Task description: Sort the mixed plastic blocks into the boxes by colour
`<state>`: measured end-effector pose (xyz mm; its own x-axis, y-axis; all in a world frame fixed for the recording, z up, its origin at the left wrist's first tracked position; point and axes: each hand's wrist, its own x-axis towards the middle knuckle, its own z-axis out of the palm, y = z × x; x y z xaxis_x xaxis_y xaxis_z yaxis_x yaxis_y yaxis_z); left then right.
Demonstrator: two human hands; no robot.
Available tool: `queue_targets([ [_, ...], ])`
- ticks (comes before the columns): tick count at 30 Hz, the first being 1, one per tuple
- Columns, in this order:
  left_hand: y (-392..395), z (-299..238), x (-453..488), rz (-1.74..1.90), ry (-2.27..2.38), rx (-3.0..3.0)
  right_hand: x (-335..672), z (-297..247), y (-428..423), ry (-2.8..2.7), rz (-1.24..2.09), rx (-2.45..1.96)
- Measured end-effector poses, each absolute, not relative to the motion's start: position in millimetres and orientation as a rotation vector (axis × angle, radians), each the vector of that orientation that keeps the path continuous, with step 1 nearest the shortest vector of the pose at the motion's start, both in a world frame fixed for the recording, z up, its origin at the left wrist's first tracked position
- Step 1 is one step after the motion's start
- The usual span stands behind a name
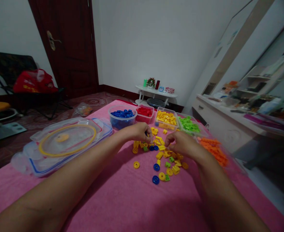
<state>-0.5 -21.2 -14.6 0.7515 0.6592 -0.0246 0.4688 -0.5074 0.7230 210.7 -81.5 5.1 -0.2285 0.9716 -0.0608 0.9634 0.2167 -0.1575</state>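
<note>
My left hand (142,131) is curled over the far side of a loose heap of toy building pieces, its fingers closed; a small dark spot shows at them, but I cannot make out what they hold. My right hand (179,142) hovers at the heap's right side with its fingers bent together, their contents hidden. Between and below the hands lie yellow building blocks (159,155), with a few green blocks (167,164). Blue wheels (155,179) and yellow wheels (136,165) lie flat at the near side of the heap.
Beyond the hands stand a round tub of blue blocks (122,120) and boxes of red (144,111), yellow (166,118) and green blocks (189,124). Orange blocks (213,150) lie at the right. Stacked clear lids (66,141) cover the left of the pink cloth (122,199).
</note>
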Motion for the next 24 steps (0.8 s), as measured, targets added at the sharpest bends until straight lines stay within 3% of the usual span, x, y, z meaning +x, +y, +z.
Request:
queue_targets([
  [7, -47, -37, 29, 0.543, 1.202, 2.552, 200, -16, -80, -2.341, 0.085, -1.899],
  [12, -51, -39, 33, 0.648, 1.250, 2.485, 178, -39, -79, -2.365, -0.040, -1.820],
  [24, -49, -43, 34, 0.531, 1.205, 2.665, 178, -41, -82, -2.365, -0.091, -1.816],
])
